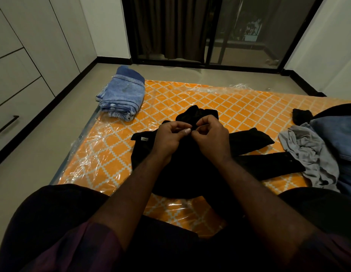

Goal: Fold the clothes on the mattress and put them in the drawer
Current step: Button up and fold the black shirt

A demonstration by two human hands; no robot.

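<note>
Fingertips (187, 130) of both hands meet at one spot and pinch a small bit of black cloth. The left hand (168, 138) and right hand (210, 136) are both curled, knuckles up and nearly touching.

Held item: one black garment (190, 173), lying mid-mattress directly in front of the seated person. Its main body runs near-to-far, with the bunched upper end pointing away toward the glass door (239, 36). Two long strips stretch off to the right, roughly parallel. A white label shows at its left edge. Can't tell whether it is a shirt or trousers.

The mattress (229, 99) is orange with a white lattice print and is still in clear plastic.

Folded: one stack of blue denim (121, 95) at the far left corner, at least two layers, exact count unclear.

Unfolded, right edge: one grey garment (308, 150), crumpled, touching the end of the lower black strip. One blue denim piece (337, 134) is beside it, and one small black piece (302, 114) lies beyond.

Left wall: white drawer fronts (17, 91), with one dark handle (6, 124) visible.
</note>
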